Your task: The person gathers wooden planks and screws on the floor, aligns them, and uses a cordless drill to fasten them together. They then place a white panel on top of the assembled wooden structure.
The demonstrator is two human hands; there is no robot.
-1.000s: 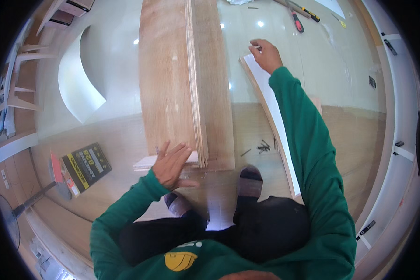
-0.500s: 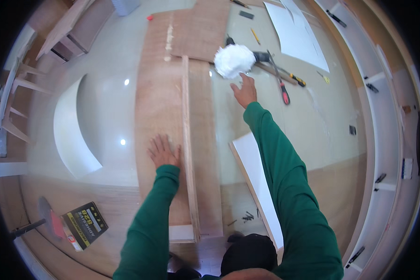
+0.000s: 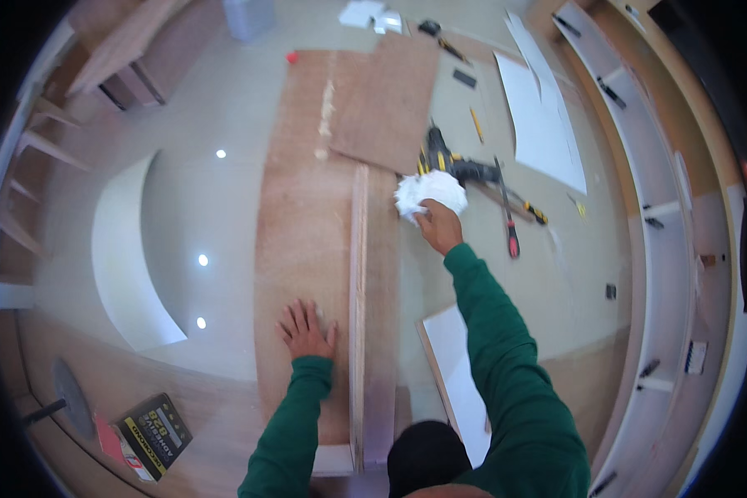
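Observation:
My left hand [image 3: 306, 330] lies flat with fingers spread on a long brown plywood panel [image 3: 299, 249], left of a wooden strip [image 3: 358, 315] standing on edge along it. Farther out, my right hand [image 3: 440, 227] has its fingers closed on the near edge of a white fluffy wad [image 3: 432, 192], which looks like cotton waste or rag. Just beyond the wad is a black-and-yellow power drill [image 3: 438, 156]. To its right lie a long dark-shafted tool with a red-and-black handle [image 3: 513, 241] and a yellow-and-black-handled tool [image 3: 536, 213].
A second plywood piece [image 3: 388, 100] overlaps the panel's far end. White sheets [image 3: 541, 124] and a pencil [image 3: 476, 124] lie at far right; a white-faced board [image 3: 461, 365] is under my right arm. A curved white strip [image 3: 124, 249] and a black-and-yellow box [image 3: 159, 432] are left.
My right hand has closed on the white wad and drawn it nearer, uncovering more of the drill. My left hand stays flat on the panel. The whole view has shifted.

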